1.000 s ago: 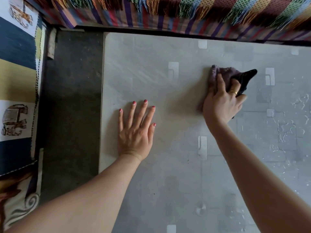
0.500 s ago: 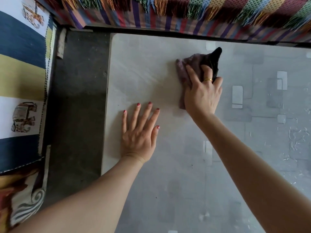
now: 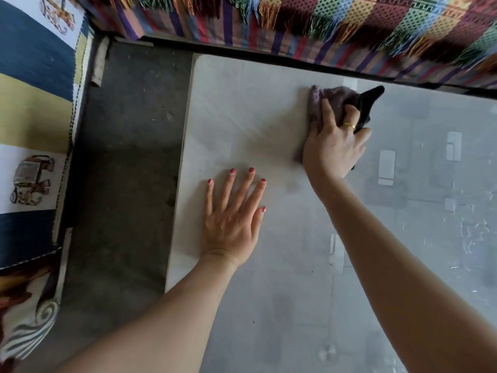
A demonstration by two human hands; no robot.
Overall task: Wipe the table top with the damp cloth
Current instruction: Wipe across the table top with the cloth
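1. The right hand [image 3: 332, 149] lay on top of a crumpled purple-and-black damp cloth [image 3: 341, 99], fingers bent over the fabric and gripping it while the palm pressed it down against the pale grey patterned table top [image 3: 282, 292].
2. A gold ring [image 3: 348, 126] showed on one finger of that hand; the cloth's black corner stuck out beyond the knuckles, pointing toward the far edge.
3. The cloth sat on the far part of the table, near the edge that ran along a multicoloured striped, fringed woven fabric [image 3: 349, 25].
4. The left hand [image 3: 231, 219] held nothing: it rested flat, palm down, fingers straight and spread, on the table near its left edge, well apart from the cloth.
5. Left of the table lay a dark grey floor [image 3: 126, 157], and beyond it a blue, yellow and white printed textile [image 3: 29, 103].
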